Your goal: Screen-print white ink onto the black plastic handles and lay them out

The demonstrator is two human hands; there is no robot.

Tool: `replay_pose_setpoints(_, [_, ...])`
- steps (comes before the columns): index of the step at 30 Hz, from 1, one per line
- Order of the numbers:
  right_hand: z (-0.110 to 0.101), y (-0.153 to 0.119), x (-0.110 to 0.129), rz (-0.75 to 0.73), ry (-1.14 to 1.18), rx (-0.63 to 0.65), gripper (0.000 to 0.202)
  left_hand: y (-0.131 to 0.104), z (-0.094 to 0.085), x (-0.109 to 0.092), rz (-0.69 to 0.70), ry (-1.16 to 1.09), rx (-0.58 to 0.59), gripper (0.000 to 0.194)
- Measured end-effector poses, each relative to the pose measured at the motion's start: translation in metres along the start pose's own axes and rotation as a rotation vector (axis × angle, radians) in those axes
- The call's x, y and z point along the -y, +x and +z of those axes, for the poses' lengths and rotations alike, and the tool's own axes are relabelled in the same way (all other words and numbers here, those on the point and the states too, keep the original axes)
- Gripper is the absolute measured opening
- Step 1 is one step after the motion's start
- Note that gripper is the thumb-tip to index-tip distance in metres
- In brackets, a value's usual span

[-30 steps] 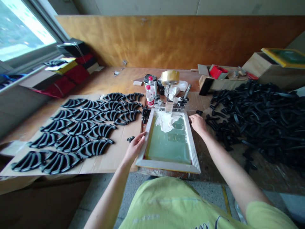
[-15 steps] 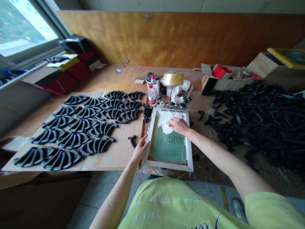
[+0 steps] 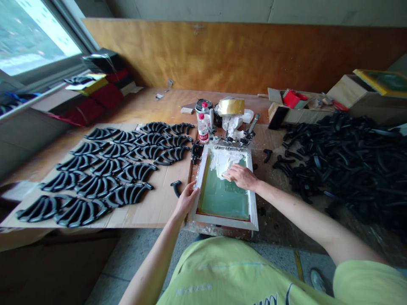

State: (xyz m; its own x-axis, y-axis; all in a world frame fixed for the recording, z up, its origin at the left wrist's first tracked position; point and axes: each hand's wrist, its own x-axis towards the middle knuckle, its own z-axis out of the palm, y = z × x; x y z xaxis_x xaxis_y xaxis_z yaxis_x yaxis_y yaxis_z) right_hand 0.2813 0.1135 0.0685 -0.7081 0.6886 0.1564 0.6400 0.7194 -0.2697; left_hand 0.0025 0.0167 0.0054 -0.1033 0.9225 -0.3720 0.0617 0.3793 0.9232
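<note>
A screen-printing frame [image 3: 253, 206] with pale metal edges and a green mesh [image 3: 222, 201] lies in front of me. White ink [image 3: 221, 161] is smeared over the mesh's far part. My right hand [image 3: 243, 176] is closed on a small tan squeegee [image 3: 227, 176], pressed to the mesh at the near edge of the ink. My left hand [image 3: 188, 197] grips the frame's left side, fingers partly hidden by it. Just left of that hand, a single black curved handle-like part [image 3: 177, 189] lies on the cardboard [image 3: 168, 207].
Rows of black curved parts [image 3: 95, 184] cover the cardboard at left. A heap of similar parts [image 3: 349, 156] fills the right. Behind the frame stand clamps [image 3: 251, 131], plastic bottles [image 3: 202, 129] and a tape roll [image 3: 231, 106]. An open box [image 3: 299, 114] sits at back right.
My right hand has drawn the squeegee toward me across the mesh, and the white ink reaches a little nearer. My left hand stays on the frame's side. The view has tilted slightly.
</note>
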Motion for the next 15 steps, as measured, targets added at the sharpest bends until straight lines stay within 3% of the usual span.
replay_pose_setpoints(3, [-0.013,0.018,-0.006,0.131,0.039,-0.038,0.014,-0.004,-0.002,-0.013,-0.015,-0.017,0.039,0.072])
replay_pose_setpoints(6, [-0.034,0.052,-0.021,0.287,0.016,-0.109,0.053,-0.016,-0.007,-0.044,-0.016,-0.044,0.076,0.073])
replay_pose_setpoints(8, [-0.05,0.063,-0.037,0.381,-0.02,-0.148,0.069,-0.024,-0.011,-0.071,-0.002,-0.049,0.081,0.068])
replay_pose_setpoints(10, [-0.065,0.056,-0.056,0.506,-0.055,-0.244,0.065,-0.029,-0.012,-0.099,0.041,-0.05,0.066,0.06])
replay_pose_setpoints(12, [-0.073,0.033,-0.075,0.662,-0.084,-0.339,0.047,-0.027,-0.01,-0.127,0.14,-0.107,0.04,0.058])
replay_pose_setpoints(13, [-0.073,0.019,-0.081,0.721,-0.09,-0.343,0.041,-0.024,-0.007,-0.14,0.208,-0.15,0.03,0.058])
replay_pose_setpoints(15, [-0.061,-0.008,-0.085,0.699,-0.063,-0.219,0.037,-0.013,0.001,-0.165,0.32,-0.253,0.038,0.055])
